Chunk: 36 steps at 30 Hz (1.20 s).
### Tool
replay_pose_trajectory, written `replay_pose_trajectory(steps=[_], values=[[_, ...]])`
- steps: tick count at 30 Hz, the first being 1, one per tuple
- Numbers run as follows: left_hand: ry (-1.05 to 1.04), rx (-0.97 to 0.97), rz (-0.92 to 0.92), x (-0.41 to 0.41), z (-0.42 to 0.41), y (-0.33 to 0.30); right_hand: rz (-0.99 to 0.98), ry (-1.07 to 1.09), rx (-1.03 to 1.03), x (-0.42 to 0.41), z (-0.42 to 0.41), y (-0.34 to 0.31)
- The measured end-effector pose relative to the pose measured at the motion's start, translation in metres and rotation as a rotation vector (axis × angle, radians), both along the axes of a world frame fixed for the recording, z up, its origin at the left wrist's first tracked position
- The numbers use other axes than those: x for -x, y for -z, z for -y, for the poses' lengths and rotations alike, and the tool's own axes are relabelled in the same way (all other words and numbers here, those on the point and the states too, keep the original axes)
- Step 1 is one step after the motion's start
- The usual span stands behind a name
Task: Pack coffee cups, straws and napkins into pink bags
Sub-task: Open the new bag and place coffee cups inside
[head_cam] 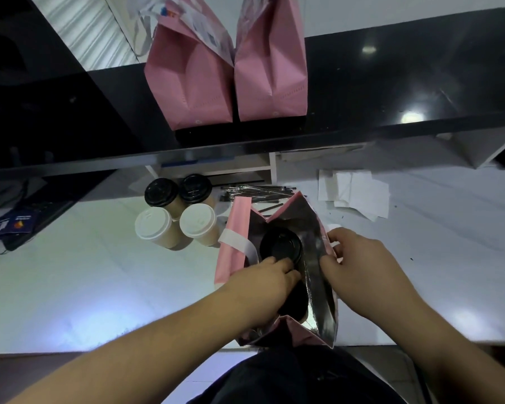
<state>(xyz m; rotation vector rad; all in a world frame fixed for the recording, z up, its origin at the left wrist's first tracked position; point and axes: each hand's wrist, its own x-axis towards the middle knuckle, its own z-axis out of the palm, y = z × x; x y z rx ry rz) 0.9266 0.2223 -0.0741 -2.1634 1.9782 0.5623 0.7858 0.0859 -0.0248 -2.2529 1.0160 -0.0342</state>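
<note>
An open pink bag with a silver lining stands on the white counter in front of me. One black-lidded cup sits inside it at the far end. My left hand reaches into the bag and grips a second black-lidded cup at the near end. My right hand pinches the bag's right wall and holds it apart. Left of the bag stand two black-lidded cups and two white-lidded cups. Wrapped straws lie behind the bag, and white napkins lie to its right.
Two more pink bags stand on the raised black shelf at the back. A dark keyboard and cables sit at the far left. White counter surface spreads to the left of the bag.
</note>
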Motion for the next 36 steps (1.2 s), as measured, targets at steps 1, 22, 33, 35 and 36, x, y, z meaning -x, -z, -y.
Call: replay_pose_trajectory(steps=[1,22,33,35,36], values=[[0.029,0.007,0.002,0.001,0.001,0.003,-0.013,0.001,0.015,-0.001,-0.001,0.001],[-0.844,0.861,-0.455,-0.12,0.026,-0.044,-0.011,0.204,0.051,0.002,0.022,0.008],[-0.671,0.024,-0.072,-0.158,0.071,0.071,-0.056,0.174,0.084,-0.003,0.032,0.009],[-0.636,-0.018,-0.091,-0.162,0.077,0.089,-0.038,0.157,0.104,-0.003,0.029,0.005],[-0.671,-0.022,-0.164,-0.161,0.079,0.097,-0.04,0.162,0.095,-0.005,0.028,0.002]])
